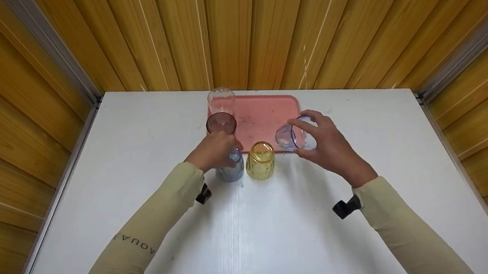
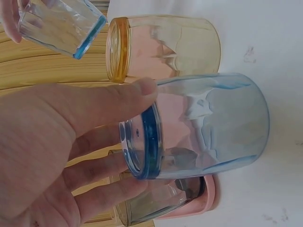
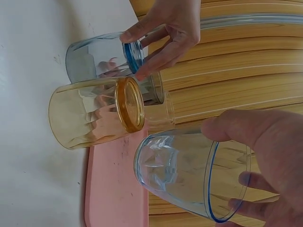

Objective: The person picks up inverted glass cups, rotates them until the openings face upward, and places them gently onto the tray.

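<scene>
My left hand [image 1: 215, 150] grips the thick base of a blue drinking glass [image 2: 213, 125], which stands upside down on the table. Its thumb lies on one side of that base, with fingers on the other. Over the tray's right front corner, my right hand [image 1: 331, 147] holds a pale blue drinking glass [image 3: 182, 172] near its blue rim. That glass is tilted, base toward the tray. Between the hands a yellow glass [image 1: 260, 164] stands upside down. Beyond my left hand are a dark purplish glass [image 1: 220, 123] and a clear glass [image 1: 221, 99], at the tray's left side.
A pink tray [image 1: 264, 115] lies at the back of the white table [image 1: 252, 233]. Wood-patterned panels [image 1: 230, 32] rise behind the table and along both sides. The glasses in front stand close to the tray's near edge.
</scene>
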